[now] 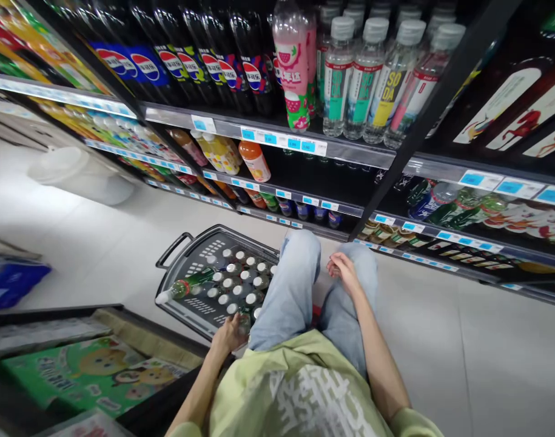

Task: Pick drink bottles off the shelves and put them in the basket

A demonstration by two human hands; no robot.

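The green glass bottles (241,285) stand upright in a dark basket (199,306) on the floor, packed in rows so that mostly their silver caps show. One more green bottle (186,286) lies on its side across the left part of the basket, its cap pointing left toward the rim. The left hand (229,332) is down at the near corner of the basket, its fingers (238,325) closed around the neck of one bottle at the edge of the pack; the grip looks firm, though the bottle's body is mostly hidden behind the hand and the knee. The right hand (344,271) rests on the right knee, holding nothing that can be seen, the fingers loosely curled.

Judged from how things lie, the work of moving bottles between basket and shelves is at an early stage: the basket looks nearly full, with only a small bare patch of its perforated floor showing at the left and near side. Directly ahead, the middle shelf (322,182) has a wide dark gap behind its blue price tags, to the right of some orange juice bottles (255,161). Whether any green bottles already stand in that gap cannot be told.

Above, the top shelf carries cola bottles (213,64), a pink strawberry drink (293,67) and clear soda bottles (372,79). The person crouches in pale jeans (295,285) and a light green shirt (299,388). A cardboard box (86,373) with green printing lies to the left.
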